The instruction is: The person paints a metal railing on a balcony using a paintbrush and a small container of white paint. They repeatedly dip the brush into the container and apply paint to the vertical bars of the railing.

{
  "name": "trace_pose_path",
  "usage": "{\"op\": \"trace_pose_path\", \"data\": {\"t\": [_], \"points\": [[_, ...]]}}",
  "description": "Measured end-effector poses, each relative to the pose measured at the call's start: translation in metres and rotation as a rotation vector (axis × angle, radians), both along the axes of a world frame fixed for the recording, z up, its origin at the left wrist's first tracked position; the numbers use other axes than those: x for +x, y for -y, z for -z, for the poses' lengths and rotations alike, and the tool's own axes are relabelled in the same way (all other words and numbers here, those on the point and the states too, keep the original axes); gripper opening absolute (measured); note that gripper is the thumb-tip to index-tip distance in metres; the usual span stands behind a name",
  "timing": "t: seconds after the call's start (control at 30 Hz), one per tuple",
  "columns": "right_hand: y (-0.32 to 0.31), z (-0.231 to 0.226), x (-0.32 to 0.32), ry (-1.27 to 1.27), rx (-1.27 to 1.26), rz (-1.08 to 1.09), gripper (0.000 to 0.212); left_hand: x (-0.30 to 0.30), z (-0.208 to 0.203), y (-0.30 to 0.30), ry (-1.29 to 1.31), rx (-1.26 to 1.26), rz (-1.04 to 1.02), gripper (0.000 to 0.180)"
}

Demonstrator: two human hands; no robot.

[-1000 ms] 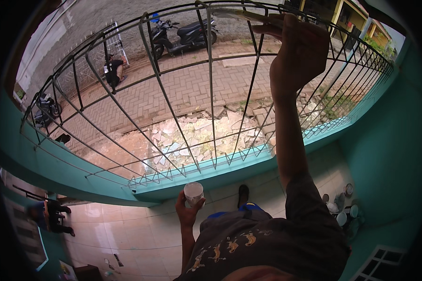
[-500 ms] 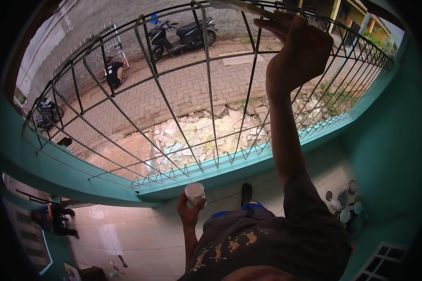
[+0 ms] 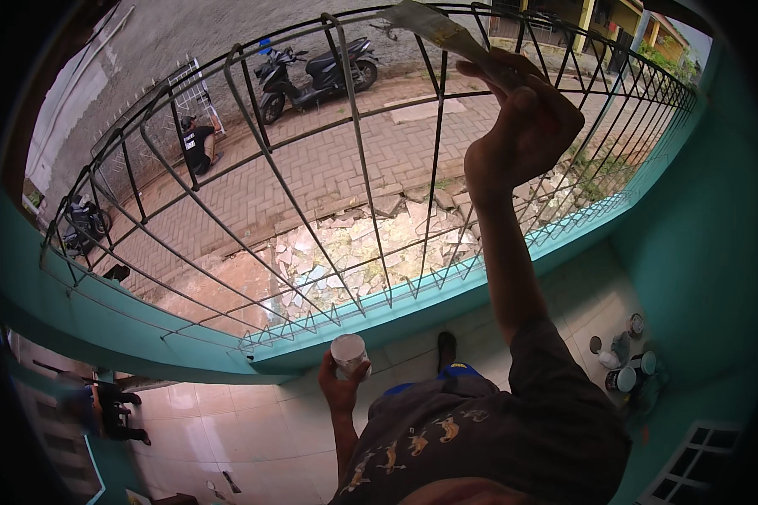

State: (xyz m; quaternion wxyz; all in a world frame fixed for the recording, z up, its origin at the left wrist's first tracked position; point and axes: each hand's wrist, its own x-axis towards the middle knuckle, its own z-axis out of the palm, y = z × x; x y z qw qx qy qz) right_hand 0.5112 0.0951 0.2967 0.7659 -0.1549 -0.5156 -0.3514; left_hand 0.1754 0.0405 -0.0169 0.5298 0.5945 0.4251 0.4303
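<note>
My raised right hand (image 3: pixel 526 126) is closed round the handle of a flat paintbrush (image 3: pixel 440 32). Its pale, wide bristle end points up and left, over the upper part of a dark metal bar fence (image 3: pixel 360 135). Whether the bristles touch a bar I cannot tell. Low down, in front of my body, my left hand (image 3: pixel 338 391) grips a small white tub (image 3: pixel 349 350) from the side, fingers wrapped round it. What the tub holds is not clear. The fence stands on a turquoise wall (image 3: pixel 446 305).
Paint cans (image 3: pixel 621 379) and loose containers stand by the right wall. Small tools (image 3: pixel 231 482) lie on the tiled floor. Past the fence are broken tile rubble (image 3: pixel 354 261), a paved lane, a parked scooter (image 3: pixel 312 76) and a crouching person (image 3: pixel 198 145). Another person (image 3: pixel 114 408) is at lower left.
My right hand has come down and slightly left, and more of the paintbrush shows. The left hand keeps its hold on the tub. The whole view has shifted a little.
</note>
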Motion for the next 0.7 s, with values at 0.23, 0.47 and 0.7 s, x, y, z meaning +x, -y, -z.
{"op": "trace_pose_path", "data": {"t": [0.23, 0.47, 0.7], "points": [[0.002, 0.015, 0.000, -0.026, -0.015, -0.023, 0.023, 0.000, -0.001, -0.001, 0.003, -0.013, 0.028, 0.061], [-0.001, 0.016, -0.009, -0.047, -0.170, 0.293, 0.018, -0.008, 0.002, -0.001, -0.015, 0.008, 0.029, 0.061], [0.002, 0.015, -0.013, -0.064, -0.057, 0.159, 0.021, -0.013, -0.003, 0.003, 0.022, -0.010, -0.005, 0.062]]}}
